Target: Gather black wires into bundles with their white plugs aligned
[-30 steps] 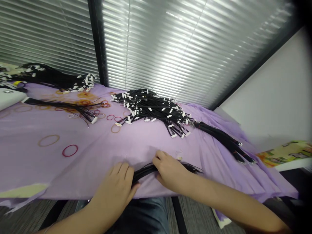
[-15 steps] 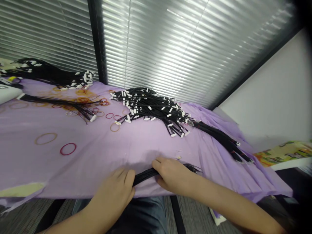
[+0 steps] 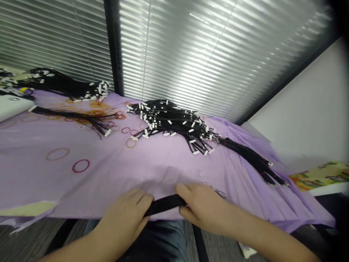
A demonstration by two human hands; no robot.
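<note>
A bundle of thin black wires (image 3: 165,204) stretches between my two hands at the near edge of the table. My left hand (image 3: 130,211) is closed around its left part. My right hand (image 3: 197,205) grips it further right, thumb and fingers wrapped round it. Loose wire ends poke out beyond the right hand, and the left end is hidden by my left hand. Further back lies a heap of black cables with white connectors (image 3: 174,122). Tied black wire bundles (image 3: 248,154) extend from it to the right.
Purple cloth (image 3: 114,174) covers the table. Rubber bands, among them a red one (image 3: 81,166) and a tan one (image 3: 57,154), lie to the left. More connector cables (image 3: 62,82) sit at the back left, near a white device (image 3: 15,106). Window blinds (image 3: 174,47) rise behind.
Both hands have moved slightly down toward the table's edge with the wire bundle still held. The whole view has shifted slightly.
</note>
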